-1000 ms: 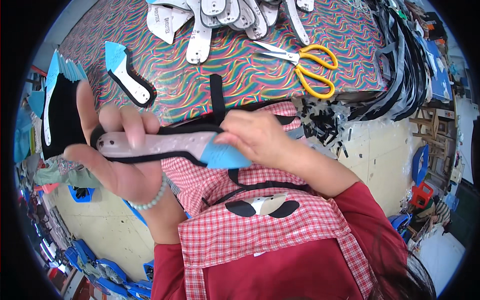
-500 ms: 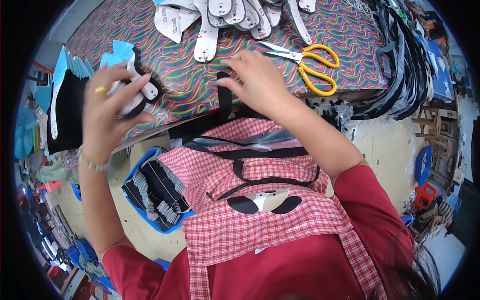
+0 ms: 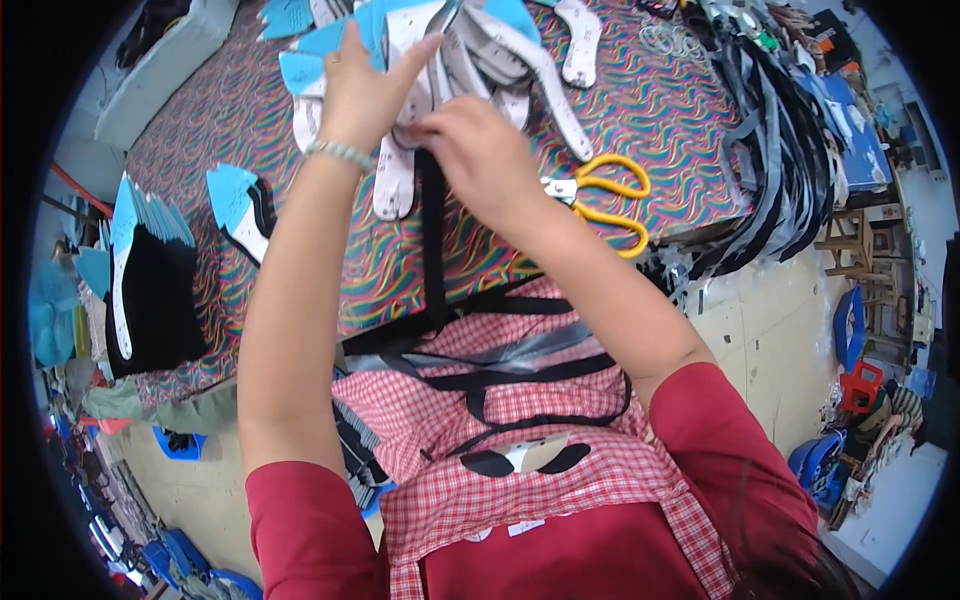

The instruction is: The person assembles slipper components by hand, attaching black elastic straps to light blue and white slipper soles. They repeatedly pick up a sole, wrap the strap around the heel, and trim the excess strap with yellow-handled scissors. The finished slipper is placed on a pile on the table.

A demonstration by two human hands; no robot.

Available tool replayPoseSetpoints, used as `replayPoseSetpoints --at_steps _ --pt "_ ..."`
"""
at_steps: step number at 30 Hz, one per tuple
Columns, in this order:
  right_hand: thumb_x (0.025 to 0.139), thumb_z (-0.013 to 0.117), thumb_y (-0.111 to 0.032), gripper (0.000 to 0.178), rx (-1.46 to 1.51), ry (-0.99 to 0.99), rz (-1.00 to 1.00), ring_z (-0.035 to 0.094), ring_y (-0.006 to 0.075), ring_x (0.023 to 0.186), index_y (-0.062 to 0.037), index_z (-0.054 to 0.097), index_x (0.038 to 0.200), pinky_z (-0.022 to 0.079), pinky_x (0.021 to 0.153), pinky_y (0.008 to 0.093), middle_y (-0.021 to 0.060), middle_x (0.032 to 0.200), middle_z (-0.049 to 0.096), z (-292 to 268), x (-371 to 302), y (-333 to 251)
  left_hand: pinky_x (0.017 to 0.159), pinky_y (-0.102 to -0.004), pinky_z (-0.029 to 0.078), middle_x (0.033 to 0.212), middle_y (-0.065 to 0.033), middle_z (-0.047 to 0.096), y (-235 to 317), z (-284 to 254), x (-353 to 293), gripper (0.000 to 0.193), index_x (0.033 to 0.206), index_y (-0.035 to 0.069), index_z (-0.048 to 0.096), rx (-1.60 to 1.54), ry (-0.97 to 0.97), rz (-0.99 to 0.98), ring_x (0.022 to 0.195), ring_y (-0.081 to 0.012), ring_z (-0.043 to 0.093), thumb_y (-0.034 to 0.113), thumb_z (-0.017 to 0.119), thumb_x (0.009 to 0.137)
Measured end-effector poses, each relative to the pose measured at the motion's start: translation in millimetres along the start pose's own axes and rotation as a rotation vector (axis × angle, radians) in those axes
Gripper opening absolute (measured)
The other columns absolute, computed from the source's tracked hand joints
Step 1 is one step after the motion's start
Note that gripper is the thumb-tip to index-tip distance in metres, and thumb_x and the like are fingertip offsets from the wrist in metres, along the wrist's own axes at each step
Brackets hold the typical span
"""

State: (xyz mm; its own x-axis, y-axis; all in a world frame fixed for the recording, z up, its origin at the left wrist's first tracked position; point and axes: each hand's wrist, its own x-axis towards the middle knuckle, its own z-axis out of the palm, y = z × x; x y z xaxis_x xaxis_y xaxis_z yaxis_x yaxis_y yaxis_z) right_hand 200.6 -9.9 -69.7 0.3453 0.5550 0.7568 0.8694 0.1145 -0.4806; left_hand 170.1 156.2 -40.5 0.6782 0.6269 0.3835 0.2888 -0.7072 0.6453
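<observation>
Since the earlier frame, the left hand (image 3: 365,102) has gone from the black-edged pieces (image 3: 232,190) at 10 o'clock to the pile (image 3: 485,62) of white and blue pieces at 12. The right hand (image 3: 485,160) has gone forward too, and now it is close to the left one.

Nearest is the red checked apron (image 3: 430,515), at 6 o'clock. Next, a long black strip (image 3: 432,235) lies over the edge of the worktop (image 3: 372,275), near 11 o'clock. It could twist if it were pulled crooked. It is long from 6 to 12, and its top end points up at the right hand. That hand is curled, with thumb and finger close together. They hide what is between them, so one cannot tell if they grip the strip or a piece.

The yellow scissors (image 3: 563,189) lie at 2 o'clock, just beside the right arm, which could knock them if it swung out.

Farther off, the left hand is spread wide over the pile, not squeezing anything that shows. The pile looks loose, so a bump or tug could make it slide. Between thumb and finger lies a white piece (image 3: 402,36), long from about 12 to 6, its lower end toward the right hand.
</observation>
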Motion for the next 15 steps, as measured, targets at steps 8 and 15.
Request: replayPoseSetpoints --at_steps 8,15 --pt "0.079 0.054 -0.003 0.017 -0.062 -0.094 0.107 0.062 0.0289 0.085 -0.0086 0.061 0.093 0.051 0.072 0.0368 0.0071 0.090 0.062 7.9 -13.8 -2.5 0.063 -0.0344 0.058 0.099 -0.0142 0.063 -0.2 -24.5 35.7 0.060 0.119 -0.003 0.052 -0.263 -0.658 -0.272 0.082 -0.0209 0.066 0.044 0.064 0.083" --pt "0.078 0.053 -0.004 0.018 -0.267 -0.169 0.091 0.062 0.0264 0.086 -0.0106 0.061 0.093 0.046 0.093 0.0460 0.0052 0.089 0.063 7.8 -5.0 1.2 0.053 -0.0310 0.055 0.085 -0.0075 0.060 -17.6 -45.8 45.3 0.041 0.097 0.000 0.058 -0.247 -0.662 -0.338 0.068 -0.0178 0.062 0.036 0.064 0.080"
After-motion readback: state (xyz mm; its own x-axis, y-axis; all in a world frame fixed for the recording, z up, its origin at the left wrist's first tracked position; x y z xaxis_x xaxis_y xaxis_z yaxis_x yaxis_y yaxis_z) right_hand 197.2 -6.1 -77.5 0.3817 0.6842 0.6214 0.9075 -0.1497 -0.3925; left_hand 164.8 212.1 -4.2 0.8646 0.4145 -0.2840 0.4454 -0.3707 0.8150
